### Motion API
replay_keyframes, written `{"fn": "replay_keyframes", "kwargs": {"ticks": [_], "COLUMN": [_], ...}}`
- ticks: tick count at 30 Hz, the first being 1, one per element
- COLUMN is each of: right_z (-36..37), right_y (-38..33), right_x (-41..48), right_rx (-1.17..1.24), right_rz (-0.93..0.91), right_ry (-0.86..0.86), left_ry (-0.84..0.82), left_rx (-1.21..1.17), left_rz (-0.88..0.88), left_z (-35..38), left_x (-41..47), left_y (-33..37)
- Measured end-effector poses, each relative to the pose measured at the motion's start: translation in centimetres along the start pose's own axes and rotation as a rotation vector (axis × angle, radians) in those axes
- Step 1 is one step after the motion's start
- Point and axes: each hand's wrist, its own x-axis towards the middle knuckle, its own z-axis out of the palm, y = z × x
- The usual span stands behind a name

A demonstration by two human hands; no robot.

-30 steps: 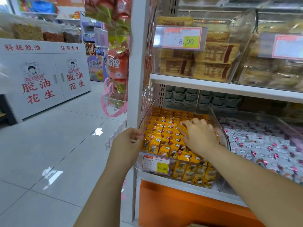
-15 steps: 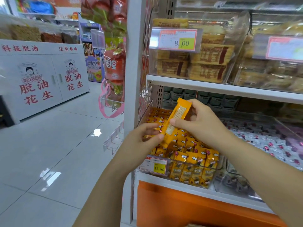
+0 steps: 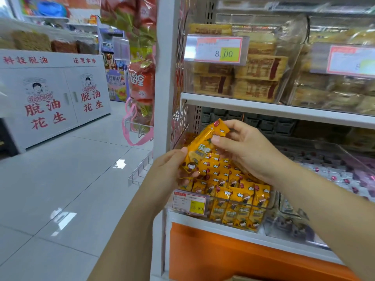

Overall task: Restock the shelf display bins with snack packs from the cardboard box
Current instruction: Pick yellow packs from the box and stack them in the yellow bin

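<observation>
A shop aisle with a pale tiled floor [image 3: 60,189] runs off to our left, and a white shelf [image 3: 263,107] of clear bins stands before us. We hold one snack pack [image 3: 205,147] in both hands, just above the lower display bin [image 3: 239,218]. Our left hand [image 3: 172,169] grips its lower end with fingers curled round it, and our right hand [image 3: 249,151] pinches the upper end between thumb and fingers. To do this well, we judge, we should turn the pack to face as its neighbours do, then slip it upright into a gap rather than drop it flat. It is a slim orange-yellow wrapper with a cartoon face, held tilted, and it matches the packs [image 3: 229,179] nearly filling the bin.
</observation>
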Motion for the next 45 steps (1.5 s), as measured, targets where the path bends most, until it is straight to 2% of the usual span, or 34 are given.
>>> {"fn": "replay_keyframes", "kwargs": {"ticks": [5,9,12,16,23,30,34,39,42,45], "right_z": [1.3,3.6,5.3,7.0,6.5,6.3,6.2,5.3,5.4,6.7], "right_y": [0.4,0.8,1.7,3.1,2.9,2.9,3.4,3.3,3.3,4.8], "right_x": [0.6,1.3,1.9,2.2,2.7,2.4,2.4,2.8,3.1,3.0], "right_rx": [-0.032,-0.156,-0.255,-0.420,-0.410,-0.493,-0.521,-0.426,-0.381,-0.570], "right_rz": [-0.043,-0.142,-0.190,-0.184,-0.268,-0.310,-0.291,-0.242,-0.175,-0.097], "right_ry": [0.127,0.163,0.137,0.075,0.279,0.314,0.278,0.325,0.242,0.006], "left_ry": [0.105,0.422,0.541,0.512,0.494,0.493,0.497,0.496,0.492,0.474], "left_rx": [0.388,0.453,0.440,0.464,0.493,0.530,0.541,0.533,0.550,0.577], "left_rz": [0.167,0.239,0.238,0.203,0.176,0.167,0.167,0.169,0.155,0.130], "left_z": [-0.9,-2.1,-3.1,-3.3,-3.6,-3.7,-3.7,-3.7,-3.7,-3.6], "left_x": [-0.1,0.3,0.4,0.4,0.6,0.4,0.4,0.5,0.6,0.7], "left_y": [-0.5,-0.8,-0.9,-1.4,-1.6,-1.6,-1.6,-1.6,-1.8,-2.2]}}
